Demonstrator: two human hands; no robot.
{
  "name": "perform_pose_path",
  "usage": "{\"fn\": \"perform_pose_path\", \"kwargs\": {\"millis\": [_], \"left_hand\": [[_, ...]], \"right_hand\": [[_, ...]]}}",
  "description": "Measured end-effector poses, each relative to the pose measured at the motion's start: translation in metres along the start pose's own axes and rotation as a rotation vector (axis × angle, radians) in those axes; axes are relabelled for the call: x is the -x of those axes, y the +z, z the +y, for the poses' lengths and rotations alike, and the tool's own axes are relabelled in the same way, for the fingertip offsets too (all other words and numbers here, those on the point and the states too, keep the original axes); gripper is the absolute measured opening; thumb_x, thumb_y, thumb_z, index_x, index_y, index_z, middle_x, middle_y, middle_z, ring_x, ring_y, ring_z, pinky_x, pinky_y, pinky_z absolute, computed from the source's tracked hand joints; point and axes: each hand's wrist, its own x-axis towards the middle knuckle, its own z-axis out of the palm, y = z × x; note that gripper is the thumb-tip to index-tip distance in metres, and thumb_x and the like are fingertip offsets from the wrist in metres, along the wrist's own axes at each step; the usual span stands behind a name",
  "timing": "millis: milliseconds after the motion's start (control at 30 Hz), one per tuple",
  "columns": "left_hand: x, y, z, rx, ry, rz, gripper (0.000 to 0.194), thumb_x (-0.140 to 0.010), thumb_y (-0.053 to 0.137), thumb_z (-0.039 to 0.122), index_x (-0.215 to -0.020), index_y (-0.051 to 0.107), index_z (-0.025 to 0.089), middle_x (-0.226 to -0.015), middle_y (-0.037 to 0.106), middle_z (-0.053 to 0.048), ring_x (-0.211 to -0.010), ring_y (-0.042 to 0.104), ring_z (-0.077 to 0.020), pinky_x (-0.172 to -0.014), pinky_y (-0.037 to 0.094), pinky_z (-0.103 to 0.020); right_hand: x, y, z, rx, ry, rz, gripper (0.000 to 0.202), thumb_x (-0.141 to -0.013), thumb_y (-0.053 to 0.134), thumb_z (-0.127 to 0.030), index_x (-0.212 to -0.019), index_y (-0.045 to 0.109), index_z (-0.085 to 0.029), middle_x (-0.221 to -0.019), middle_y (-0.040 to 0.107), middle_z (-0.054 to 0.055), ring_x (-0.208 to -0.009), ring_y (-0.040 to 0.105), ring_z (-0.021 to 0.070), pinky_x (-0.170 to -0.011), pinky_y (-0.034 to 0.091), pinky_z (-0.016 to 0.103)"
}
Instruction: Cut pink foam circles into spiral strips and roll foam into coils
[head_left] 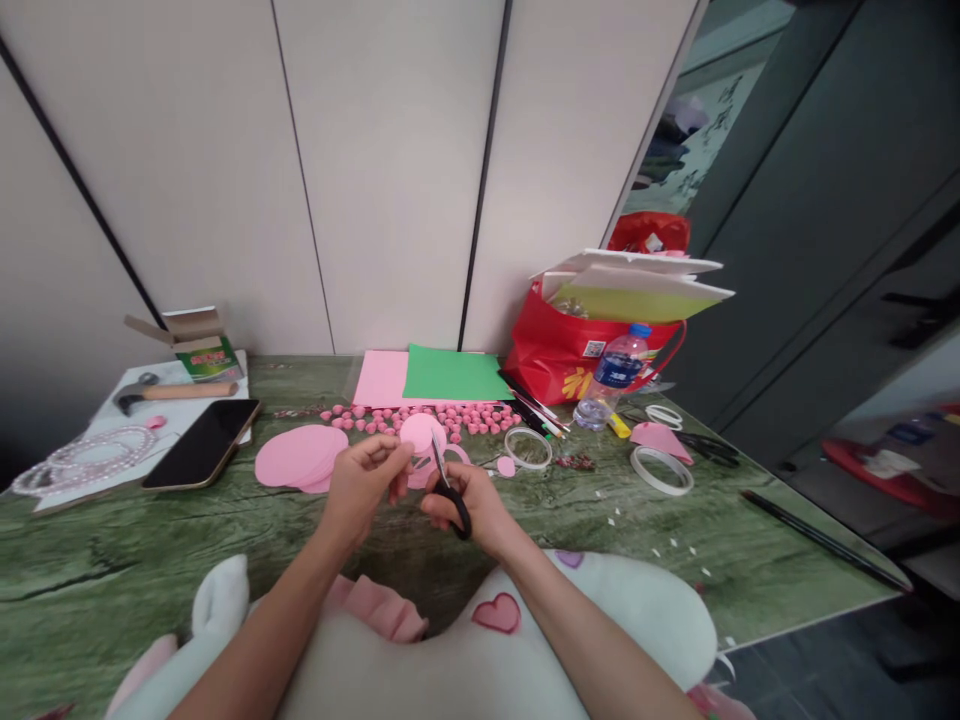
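My left hand pinches a pink paper piece cut to a rounded shape, held just above the green table. My right hand grips black-handled scissors, blades pointing up into the pink paper's lower edge. A stack of pink paper circles lies just left of my left hand. Several small pink folded bits are strewn in a row behind the hands.
A black phone, a hammer, a bead string and a small box sit at left. Pink and green sheets, a red bag, a water bottle, tape rolls and pens lie behind and right. A plush cushion is on my lap.
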Motion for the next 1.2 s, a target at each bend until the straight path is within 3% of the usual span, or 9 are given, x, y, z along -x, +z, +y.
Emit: {"fn": "perform_pose_path", "kwargs": {"millis": [133, 433, 700, 967, 1200], "left_hand": [[0.0001, 0.0007, 0.0012, 0.051, -0.010, -0.005, 0.019, -0.069, 0.057, 0.032, -0.060, 0.052, 0.015, -0.046, 0.052, 0.004, -0.036, 0.044, -0.0061, -0.034, 0.032, -0.017], [0.0016, 0.0006, -0.0040, -0.110, -0.056, -0.054, 0.025, -0.069, 0.056, 0.037, -0.059, 0.052, 0.015, -0.041, 0.050, 0.005, -0.025, 0.036, -0.0037, -0.024, 0.022, -0.014], [0.0027, 0.0019, -0.0014, -0.157, -0.080, -0.171, 0.025, -0.069, 0.056, 0.038, -0.062, 0.054, 0.014, -0.037, 0.046, 0.006, -0.023, 0.033, -0.0028, -0.023, 0.020, -0.013], [0.0023, 0.0019, -0.0019, -0.097, -0.082, -0.077, 0.025, -0.068, 0.056, 0.038, -0.062, 0.052, 0.015, -0.040, 0.048, 0.006, -0.024, 0.035, -0.0032, -0.024, 0.021, -0.013], [0.0023, 0.0020, 0.0003, -0.089, -0.080, -0.034, 0.023, -0.066, 0.057, 0.038, -0.064, 0.053, 0.016, -0.040, 0.049, 0.007, -0.024, 0.036, -0.0039, -0.024, 0.022, -0.014]], "right_hand": [[-0.0008, 0.0000, 0.0012, 0.014, -0.002, 0.001, 0.034, -0.052, 0.072, -0.036, -0.068, 0.051, -0.015, -0.043, 0.051, -0.006, -0.035, 0.044, 0.0061, -0.035, 0.029, 0.016], [-0.0003, 0.0014, 0.0014, -0.007, 0.013, -0.032, 0.040, -0.047, 0.074, -0.037, -0.069, 0.049, -0.016, -0.046, 0.050, -0.007, -0.038, 0.044, 0.0070, -0.038, 0.031, 0.018], [-0.0021, -0.0012, -0.0010, -0.025, -0.036, -0.030, 0.044, -0.045, 0.076, -0.036, -0.074, 0.048, -0.017, -0.054, 0.045, -0.006, -0.047, 0.035, 0.0054, -0.042, 0.026, 0.018], [-0.0014, -0.0014, -0.0012, -0.004, -0.039, -0.001, 0.041, -0.047, 0.075, -0.036, -0.071, 0.049, -0.017, -0.052, 0.041, -0.007, -0.044, 0.034, 0.0052, -0.041, 0.024, 0.018], [-0.0020, -0.0013, 0.0027, -0.020, -0.013, 0.008, 0.039, -0.048, 0.074, -0.039, -0.070, 0.049, -0.017, -0.046, 0.048, -0.007, -0.039, 0.041, 0.0064, -0.039, 0.030, 0.018]]}}
